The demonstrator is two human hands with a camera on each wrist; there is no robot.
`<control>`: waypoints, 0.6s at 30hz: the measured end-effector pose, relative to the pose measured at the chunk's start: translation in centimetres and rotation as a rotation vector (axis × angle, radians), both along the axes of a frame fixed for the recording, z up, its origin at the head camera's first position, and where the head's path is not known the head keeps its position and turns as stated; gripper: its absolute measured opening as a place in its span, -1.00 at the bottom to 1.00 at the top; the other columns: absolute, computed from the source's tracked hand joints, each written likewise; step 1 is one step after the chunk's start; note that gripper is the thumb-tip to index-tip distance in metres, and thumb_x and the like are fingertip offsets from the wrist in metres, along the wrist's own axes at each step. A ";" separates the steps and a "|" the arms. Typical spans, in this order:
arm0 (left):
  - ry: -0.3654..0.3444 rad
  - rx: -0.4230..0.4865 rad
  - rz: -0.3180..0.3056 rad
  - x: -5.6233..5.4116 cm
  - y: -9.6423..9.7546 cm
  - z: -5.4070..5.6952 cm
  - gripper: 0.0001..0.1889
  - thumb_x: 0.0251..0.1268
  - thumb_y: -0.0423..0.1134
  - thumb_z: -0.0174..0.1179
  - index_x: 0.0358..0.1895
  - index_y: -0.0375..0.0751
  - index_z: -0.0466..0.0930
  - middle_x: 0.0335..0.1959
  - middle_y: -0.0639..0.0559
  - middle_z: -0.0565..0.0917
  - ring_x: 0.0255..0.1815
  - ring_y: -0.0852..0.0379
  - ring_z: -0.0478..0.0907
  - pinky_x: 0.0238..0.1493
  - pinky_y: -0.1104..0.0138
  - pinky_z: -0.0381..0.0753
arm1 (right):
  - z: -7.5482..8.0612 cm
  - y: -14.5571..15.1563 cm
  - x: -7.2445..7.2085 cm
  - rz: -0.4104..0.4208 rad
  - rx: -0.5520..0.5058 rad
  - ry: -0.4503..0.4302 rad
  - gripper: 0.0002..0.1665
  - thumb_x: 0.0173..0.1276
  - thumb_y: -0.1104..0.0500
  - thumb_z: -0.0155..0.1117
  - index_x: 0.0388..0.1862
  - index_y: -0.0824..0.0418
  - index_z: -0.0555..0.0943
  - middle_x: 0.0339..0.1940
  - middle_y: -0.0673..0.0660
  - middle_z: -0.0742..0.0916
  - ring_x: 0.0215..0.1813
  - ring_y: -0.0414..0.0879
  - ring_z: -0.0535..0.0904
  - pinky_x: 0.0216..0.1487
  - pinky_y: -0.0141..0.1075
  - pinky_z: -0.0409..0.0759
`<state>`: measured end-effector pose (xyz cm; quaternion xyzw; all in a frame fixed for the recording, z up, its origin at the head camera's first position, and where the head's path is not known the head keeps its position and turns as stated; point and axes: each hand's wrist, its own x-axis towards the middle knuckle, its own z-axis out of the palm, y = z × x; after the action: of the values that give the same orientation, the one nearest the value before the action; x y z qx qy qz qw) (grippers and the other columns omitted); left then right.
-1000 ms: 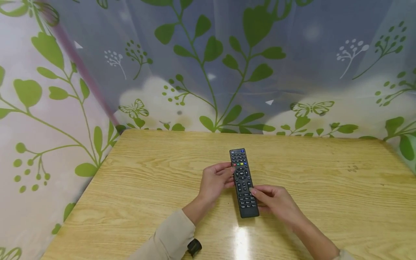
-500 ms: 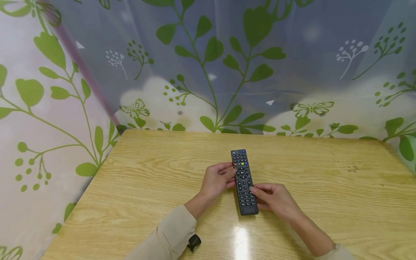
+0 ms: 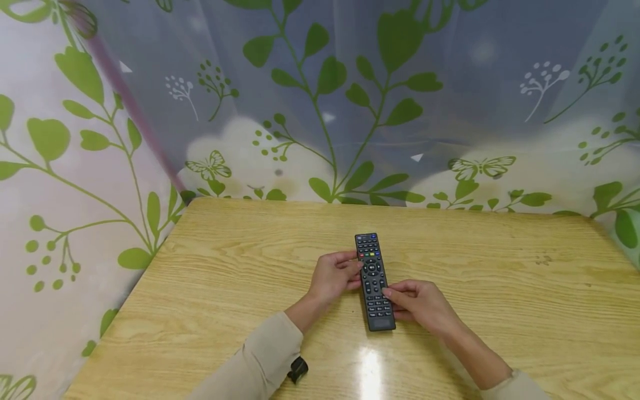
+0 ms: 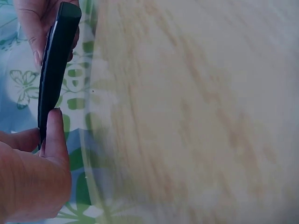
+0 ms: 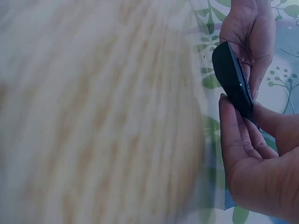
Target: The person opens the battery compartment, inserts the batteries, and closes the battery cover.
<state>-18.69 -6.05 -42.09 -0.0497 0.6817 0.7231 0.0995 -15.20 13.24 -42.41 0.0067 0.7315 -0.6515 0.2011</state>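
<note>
A black remote control [image 3: 374, 282] with rows of buttons and a strip of coloured keys is held above the table, its button face toward the head camera. My left hand [image 3: 332, 278] pinches its left edge near the round navigation pad, thumb on the front. Lower down, my right hand [image 3: 425, 305] pinches the right edge beside the number keys. In the left wrist view the remote [image 4: 56, 65] appears edge-on between both hands. The right wrist view shows the dark back of the remote [image 5: 229, 77], with fingers behind it and the thumb on the button side.
The wood-grain table [image 3: 240, 250] spreads around both hands. Behind it hangs a patterned curtain [image 3: 280, 83] with green leaves and butterflies, and another patterned sheet [image 3: 60, 183] closes off the left side. A small black object [image 3: 298, 369] sits at the left sleeve's cuff.
Both hands keep their pinch on the remote. Its top end has dipped slightly toward me, and the right hand has shifted up a little. The head view has moved slightly.
</note>
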 end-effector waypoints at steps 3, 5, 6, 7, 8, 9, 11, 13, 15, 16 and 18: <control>-0.002 -0.006 -0.004 0.0 0.0 -0.2 -0.67 0.31 -0.48 0.16 0.13 -0.48 0.51 -0.23 -0.22 0.69 -0.45 0.16 0.61 -0.27 0.19 0.70 | -0.2 0.0 0.0 0.009 -0.001 0.005 -0.60 0.39 0.20 0.23 -0.01 0.55 0.52 -0.24 0.25 0.73 -0.21 0.00 0.69 -0.17 -0.20 0.68; -0.006 -0.016 -0.013 0.0 0.1 -0.3 -0.67 0.32 -0.46 0.16 0.13 -0.47 0.51 -0.23 -0.22 0.69 -0.46 0.16 0.62 -0.28 0.19 0.70 | -0.3 0.1 -0.1 0.018 0.005 0.012 -0.61 0.40 0.21 0.22 -0.03 0.55 0.52 -0.24 0.25 0.73 -0.21 0.00 0.69 -0.17 -0.20 0.68; -0.010 -0.021 -0.018 -0.1 0.1 -0.3 -0.67 0.33 -0.45 0.15 0.14 -0.47 0.51 -0.23 -0.22 0.69 -0.45 0.15 0.62 -0.28 0.19 0.70 | -0.4 0.1 -0.1 0.020 0.008 0.014 -0.62 0.40 0.21 0.22 -0.04 0.56 0.52 -0.24 0.25 0.73 -0.21 0.00 0.69 -0.17 -0.20 0.68; -0.011 -0.028 -0.023 -0.1 0.1 -0.4 -0.67 0.33 -0.45 0.15 0.14 -0.46 0.51 -0.23 -0.21 0.69 -0.45 0.15 0.62 -0.28 0.19 0.70 | -0.4 0.1 -0.1 0.021 0.012 0.016 -0.63 0.40 0.21 0.22 -0.05 0.55 0.52 -0.24 0.25 0.73 -0.22 -0.01 0.69 -0.18 -0.20 0.68; -0.012 -0.035 -0.028 -0.1 0.1 -0.4 -0.67 0.33 -0.44 0.15 0.14 -0.46 0.51 -0.22 -0.21 0.69 -0.44 0.14 0.63 -0.28 0.19 0.70 | -0.5 0.1 -0.1 0.021 0.016 0.018 -0.63 0.40 0.21 0.22 -0.05 0.55 0.53 -0.25 0.24 0.73 -0.22 -0.01 0.69 -0.18 -0.20 0.68; -0.015 -0.043 -0.032 -0.1 0.0 -0.4 -0.67 0.34 -0.43 0.15 0.14 -0.45 0.51 -0.22 -0.20 0.69 -0.43 0.14 0.63 -0.28 0.20 0.70 | -0.5 0.1 -0.1 0.020 0.018 0.018 -0.63 0.40 0.21 0.22 -0.06 0.55 0.53 -0.25 0.24 0.73 -0.22 -0.01 0.69 -0.18 -0.20 0.68; -0.023 -0.048 -0.035 -0.1 0.0 -0.5 -0.67 0.34 -0.43 0.15 0.14 -0.45 0.51 -0.23 -0.19 0.68 -0.42 0.13 0.64 -0.28 0.21 0.70 | -0.6 0.1 -0.1 0.024 0.015 0.020 -0.63 0.40 0.20 0.22 -0.06 0.55 0.53 -0.25 0.25 0.73 -0.22 0.00 0.69 -0.18 -0.20 0.68; -0.031 -0.055 -0.038 -0.2 0.0 -0.6 -0.68 0.34 -0.44 0.15 0.13 -0.45 0.52 -0.24 -0.19 0.69 -0.43 0.13 0.64 -0.28 0.22 0.70 | -0.6 0.1 -0.2 0.027 0.016 0.022 -0.62 0.39 0.20 0.22 -0.06 0.55 0.53 -0.25 0.25 0.73 -0.22 0.00 0.69 -0.18 -0.20 0.68; -0.042 -0.059 -0.039 -0.4 -0.1 -0.9 -0.69 0.34 -0.44 0.14 0.11 -0.46 0.53 -0.25 -0.19 0.69 -0.44 0.14 0.64 -0.29 0.24 0.70 | -0.6 0.1 -0.2 0.033 0.018 0.025 -0.61 0.39 0.20 0.22 -0.06 0.56 0.52 -0.25 0.26 0.73 -0.22 0.01 0.69 -0.18 -0.20 0.68; -0.046 -0.061 -0.039 -0.4 -0.1 -1.0 -0.69 0.33 -0.45 0.14 0.11 -0.46 0.53 -0.26 -0.19 0.69 -0.45 0.14 0.64 -0.29 0.25 0.70 | -0.6 0.0 -0.2 0.035 0.023 0.027 -0.61 0.39 0.19 0.23 -0.06 0.56 0.53 -0.26 0.26 0.73 -0.23 0.01 0.69 -0.18 -0.20 0.68; -0.047 -0.063 -0.042 -0.6 -0.2 -1.2 -0.70 0.33 -0.46 0.14 0.09 -0.49 0.53 -0.26 -0.20 0.70 -0.46 0.15 0.64 -0.30 0.26 0.70 | -0.6 0.0 -0.2 0.038 0.034 0.028 -0.61 0.39 0.18 0.23 -0.07 0.55 0.53 -0.27 0.25 0.73 -0.24 0.01 0.69 -0.19 -0.20 0.68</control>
<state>-19.26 -6.21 -43.30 -0.0554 0.7024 0.6978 0.1292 -15.40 13.27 -43.06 -0.0131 0.7451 -0.6351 0.2033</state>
